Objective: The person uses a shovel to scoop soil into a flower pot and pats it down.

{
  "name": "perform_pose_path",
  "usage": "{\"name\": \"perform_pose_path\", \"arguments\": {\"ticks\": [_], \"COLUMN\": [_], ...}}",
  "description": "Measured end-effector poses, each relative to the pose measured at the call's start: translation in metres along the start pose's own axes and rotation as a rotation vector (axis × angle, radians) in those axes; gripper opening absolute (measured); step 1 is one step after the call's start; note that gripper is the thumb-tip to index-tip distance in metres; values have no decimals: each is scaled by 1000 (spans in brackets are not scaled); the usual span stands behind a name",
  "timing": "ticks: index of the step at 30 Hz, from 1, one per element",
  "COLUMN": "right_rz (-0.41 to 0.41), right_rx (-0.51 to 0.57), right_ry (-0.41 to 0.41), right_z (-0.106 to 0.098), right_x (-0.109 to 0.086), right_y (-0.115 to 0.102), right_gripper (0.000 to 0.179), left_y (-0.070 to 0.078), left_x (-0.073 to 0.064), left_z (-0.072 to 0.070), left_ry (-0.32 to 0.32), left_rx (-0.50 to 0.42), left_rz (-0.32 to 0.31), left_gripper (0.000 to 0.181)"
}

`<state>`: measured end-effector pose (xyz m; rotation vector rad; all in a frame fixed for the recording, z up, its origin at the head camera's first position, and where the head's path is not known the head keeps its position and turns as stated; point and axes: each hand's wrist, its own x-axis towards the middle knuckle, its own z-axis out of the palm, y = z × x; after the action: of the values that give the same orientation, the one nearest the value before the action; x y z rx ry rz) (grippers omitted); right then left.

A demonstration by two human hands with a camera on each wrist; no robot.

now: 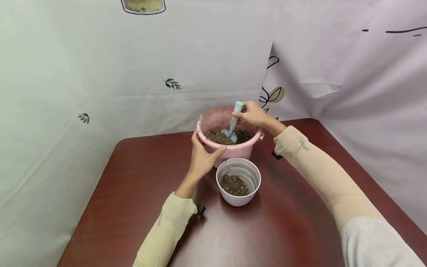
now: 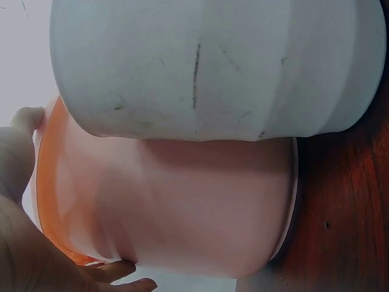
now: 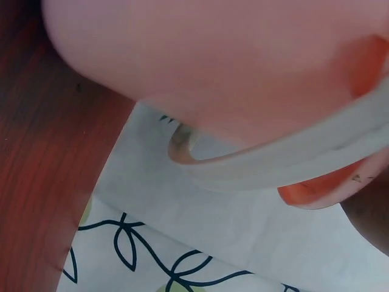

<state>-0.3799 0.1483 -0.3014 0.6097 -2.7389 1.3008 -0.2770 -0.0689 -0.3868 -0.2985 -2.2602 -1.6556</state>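
Observation:
A pink bucket (image 1: 241,151) holding dark soil (image 1: 216,136) stands toward the back of the table. My right hand (image 1: 255,113) grips the pale handle of a small hand trowel (image 1: 236,112), its light blue blade down in the soil. At the bucket's left side, my left hand (image 1: 201,158) holds the wall just under the rim, thumb at the front and fingers spread round the outside, as the left wrist view (image 2: 182,207) also shows. Directly in front sits a white ribbed flowerpot (image 1: 237,200) with some soil (image 1: 234,185) at its bottom.
The bucket's white carrying handle (image 3: 273,155) hangs along its outside in the right wrist view. Beneath everything is a dark red-brown table (image 1: 140,185). White cloth (image 1: 133,74) with printed leaves hangs close behind the table and along its sides.

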Motion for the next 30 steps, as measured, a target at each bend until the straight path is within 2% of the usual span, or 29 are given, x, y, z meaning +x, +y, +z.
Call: {"name": "perform_pose_path", "arguments": {"ticks": [3, 9, 16, 19, 24, 30], "right_rz": [22, 29, 45, 66, 112, 155], "right_rx": [34, 36, 81, 105, 264, 462], "right_ry": [6, 29, -51, -17, 52, 101], "right_z": [0, 1, -3, -7, -13, -18], "right_x": [-2, -7, -14, -18, -23, -30], "right_y": [0, 0, -1, -1, 2, 3], "right_gripper": [20, 21, 21, 21, 23, 22], "left_y": [-1, -2, -3, -3, -2, 0], "left_x": [0, 0, -7, -6, -3, -2], "left_z": [-1, -1, 0, 1, 1, -1], "left_ry": [-4, -11, -17, -16, -12, -16], "left_rx": [7, 23, 9, -20, -40, 3], "left_rz": [-5, -9, -29, -11, 24, 7], "left_gripper": [113, 114, 114, 113, 112, 113]}}
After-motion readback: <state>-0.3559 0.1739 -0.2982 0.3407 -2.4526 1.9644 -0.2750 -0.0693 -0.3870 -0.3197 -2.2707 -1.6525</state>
